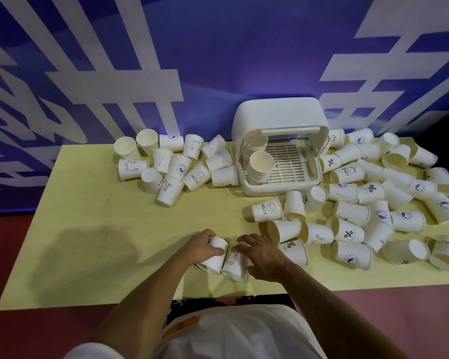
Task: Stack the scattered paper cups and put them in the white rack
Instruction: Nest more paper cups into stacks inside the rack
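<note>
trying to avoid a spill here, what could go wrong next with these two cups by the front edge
The left hand grips a cup and the right hand holds a second cup close to the table's near edge; a slip may send one to the floor. Loose cups crowd the right wrist, so a sweep toward the white rack could scatter them.

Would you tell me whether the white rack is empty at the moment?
No, a stack of cups lies on its side in the left part of the white rack.
</note>
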`<state>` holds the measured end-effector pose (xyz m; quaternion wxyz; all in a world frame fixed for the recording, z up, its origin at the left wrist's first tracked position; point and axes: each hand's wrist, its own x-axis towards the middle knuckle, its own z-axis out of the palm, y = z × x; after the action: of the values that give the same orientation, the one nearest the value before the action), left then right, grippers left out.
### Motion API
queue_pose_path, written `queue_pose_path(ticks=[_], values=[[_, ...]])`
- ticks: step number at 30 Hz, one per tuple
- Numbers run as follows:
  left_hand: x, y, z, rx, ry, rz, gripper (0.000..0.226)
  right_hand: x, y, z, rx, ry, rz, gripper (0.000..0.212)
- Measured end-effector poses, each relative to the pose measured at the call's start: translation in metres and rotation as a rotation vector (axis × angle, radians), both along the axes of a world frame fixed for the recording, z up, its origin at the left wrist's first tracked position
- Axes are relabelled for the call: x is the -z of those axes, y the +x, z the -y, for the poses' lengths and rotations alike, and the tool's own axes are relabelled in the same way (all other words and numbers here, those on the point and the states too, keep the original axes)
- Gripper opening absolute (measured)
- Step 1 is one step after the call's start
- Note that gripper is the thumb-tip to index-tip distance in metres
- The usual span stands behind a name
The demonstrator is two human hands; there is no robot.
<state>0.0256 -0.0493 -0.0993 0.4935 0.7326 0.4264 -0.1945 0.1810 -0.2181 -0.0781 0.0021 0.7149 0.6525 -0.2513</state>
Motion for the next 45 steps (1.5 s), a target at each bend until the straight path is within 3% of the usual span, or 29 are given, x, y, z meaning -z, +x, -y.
queue_pose_path(ticks=[16,29,35,42,45], values=[[-0.012,-0.005,-0.022,-0.101,0.086,0.024,0.06,0.013,-0.012,-0.023,-0.045,0.005,0.097,0.067],[-0.023,-0.001,-0.04,-0.235,0.085,0.082,0.054,0.017,-0.015,-0.026,0.039,0.099,0.017,0.063],[-0.048,0.013,-0.067,-0.394,0.138,0.154,0.064,-0.004,0.019,-0.036,0.263,0.297,-0.047,0.063],[-0.08,0.042,-0.082,-0.451,0.119,0.259,0.063,-0.051,0.068,-0.063,0.779,0.471,-0.512,0.069],[-0.085,0.052,-0.081,-0.469,0.079,0.295,0.057,-0.074,0.092,-0.075,0.913,0.617,-0.604,0.072]])
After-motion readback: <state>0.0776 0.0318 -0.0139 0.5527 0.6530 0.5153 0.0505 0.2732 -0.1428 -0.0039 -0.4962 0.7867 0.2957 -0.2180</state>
